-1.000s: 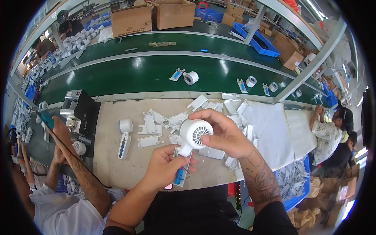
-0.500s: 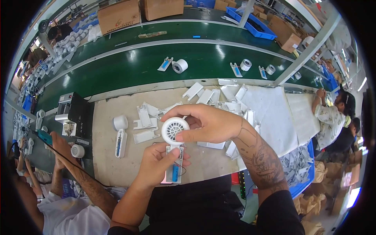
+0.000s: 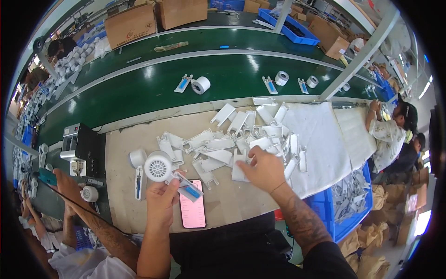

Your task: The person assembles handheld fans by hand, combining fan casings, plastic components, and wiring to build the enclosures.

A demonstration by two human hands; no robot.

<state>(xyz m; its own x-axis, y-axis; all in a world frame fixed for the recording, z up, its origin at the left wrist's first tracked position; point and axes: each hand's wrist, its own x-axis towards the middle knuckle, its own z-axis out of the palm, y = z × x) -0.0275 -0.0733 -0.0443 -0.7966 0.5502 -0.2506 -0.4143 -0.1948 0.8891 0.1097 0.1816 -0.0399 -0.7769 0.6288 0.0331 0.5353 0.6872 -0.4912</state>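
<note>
Holding the fan in the left hand, lower left of centre; half-curling the right hand over a cover mid-frame — cannot tell whether gripped. Seemingly picking out a cover — next calling for a pinch.

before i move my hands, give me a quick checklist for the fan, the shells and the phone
1. White fan held: ok, the left hand grips it below the round grille.
2. Blue battery in the handle: ok, it shows there.
3. Handle covered: not ok, its battery side is open.
4. White shell gripped: cannot tell; the right hand is over it, contact unclear.
5. Phone clear of the handle: cannot tell; the handle overlaps it in view, but the gap is unclear.
</note>
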